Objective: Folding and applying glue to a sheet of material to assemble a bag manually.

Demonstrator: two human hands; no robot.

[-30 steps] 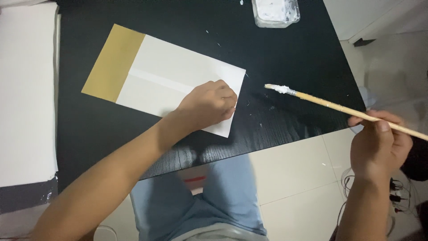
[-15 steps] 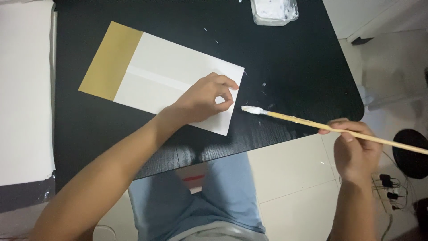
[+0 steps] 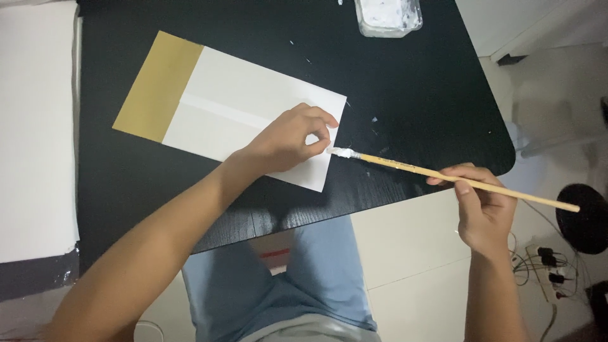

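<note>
Brought the brush [image 3: 443, 176] in closer, white tip now touching the paper's [image 3: 253, 101] right edge near the table's [image 3: 418, 101] front edge. Gripped the wooden handle in the right hand [image 3: 482, 212], fingers closed around it. Pressed the left hand [image 3: 288, 140] down on the paper's near right corner, fingers curled, holding nothing. Left the paste tub [image 3: 387, 16] at the far edge.

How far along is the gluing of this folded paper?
Done: the white paper lies folded, tan flap showing. In hand: the left hand pins it while the right hand brings the loaded brush to its right edge. Left: no paste visible on that edge yet.
</note>
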